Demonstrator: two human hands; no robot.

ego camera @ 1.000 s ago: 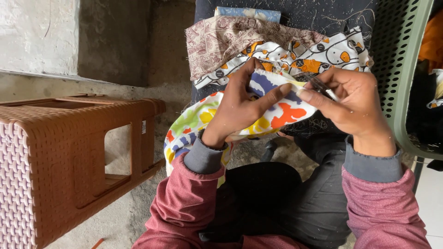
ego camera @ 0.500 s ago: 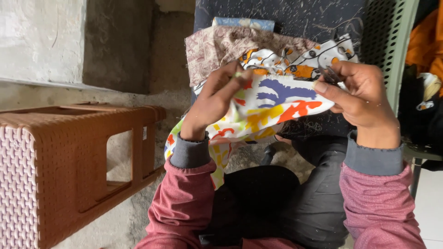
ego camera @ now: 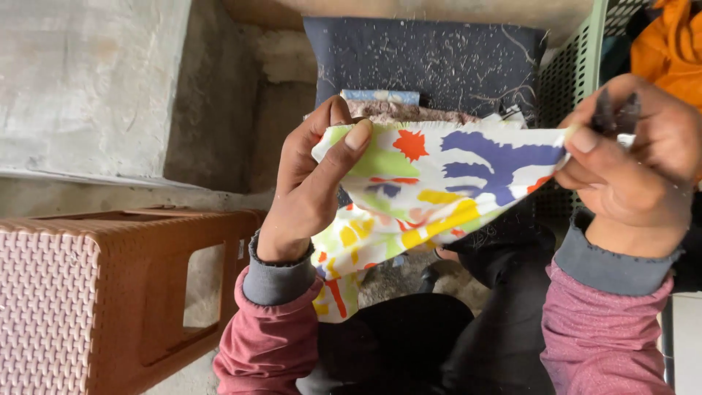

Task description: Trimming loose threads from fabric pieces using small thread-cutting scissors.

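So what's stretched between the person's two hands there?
In the head view, a white cloth with bright prints spans from the left hand to the right hand, both pinching its edge.

A small pale rectangular label (ego camera: 240, 249) sits on the brown stool's (ego camera: 110, 292) side, lower left of centre.

The brown stool (ego camera: 110, 292) runs off the left and bottom edges. A small dark tool (ego camera: 613, 111) in the right hand (ego camera: 629, 168) is blurred beyond telling. The printed cloth (ego camera: 439, 183) hides the folded fabrics (ego camera: 395, 106) behind it. The orange cloth (ego camera: 669, 44) is cut by the corner.
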